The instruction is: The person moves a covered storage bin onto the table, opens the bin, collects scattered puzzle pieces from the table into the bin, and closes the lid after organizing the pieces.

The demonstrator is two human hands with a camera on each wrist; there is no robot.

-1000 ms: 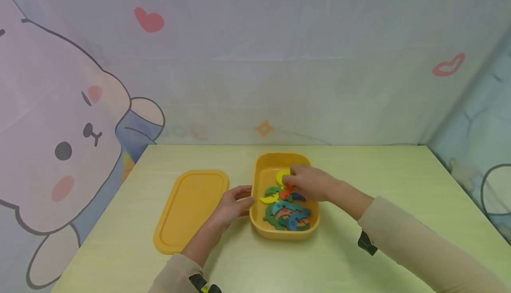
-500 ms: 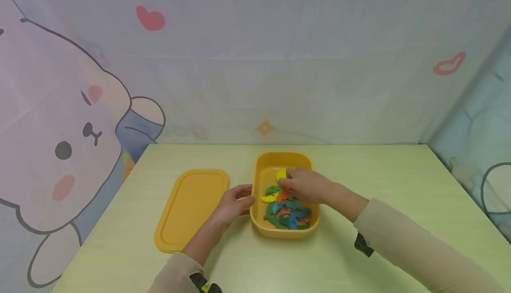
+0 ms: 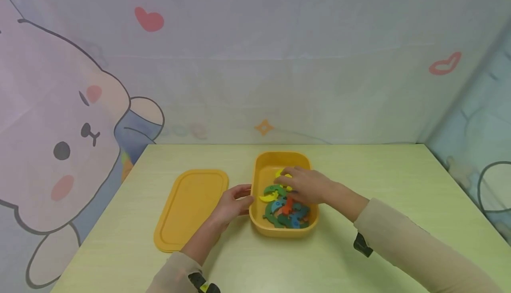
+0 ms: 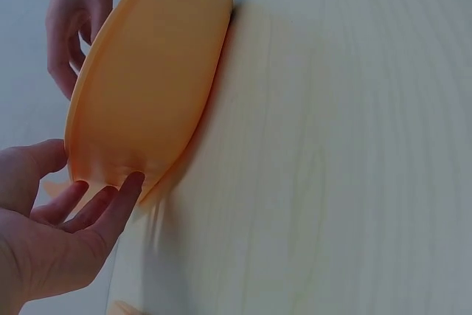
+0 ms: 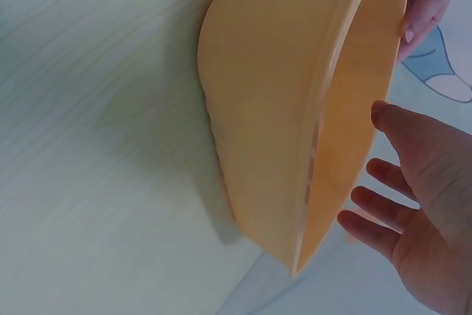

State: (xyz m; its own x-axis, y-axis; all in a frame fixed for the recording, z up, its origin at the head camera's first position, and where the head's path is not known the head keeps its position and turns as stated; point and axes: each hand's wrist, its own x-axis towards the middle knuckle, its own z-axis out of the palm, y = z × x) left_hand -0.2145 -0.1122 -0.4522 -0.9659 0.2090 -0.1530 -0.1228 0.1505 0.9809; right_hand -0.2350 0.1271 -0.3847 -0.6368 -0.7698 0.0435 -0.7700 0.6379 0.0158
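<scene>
A yellow-orange plastic box (image 3: 283, 232) stands on the table, holding several flat, colourful shaped pieces. Among them are a yellow crescent-like piece (image 3: 268, 198), a green one (image 3: 275, 189), a red one (image 3: 286, 206) and blue ones. My left hand (image 3: 231, 204) rests its fingertips against the box's left wall, thumb by the rim in the left wrist view. Over the far right part of the box is my right hand (image 3: 309, 185), fingers spread above a yellow piece. The right wrist view shows no piece between its fingers and thumb; the box wall hides the pieces there.
A flat yellow-orange lid (image 3: 191, 211) lies left of the box, near the left forearm. The pale wooden table (image 3: 379, 173) meets a printed cloth backdrop (image 3: 319, 84) at its far edge.
The red piece has shifted toward the front of the box and now lies on the blue pieces. My right hand's fingers have spread apart. The left hand keeps its place.
</scene>
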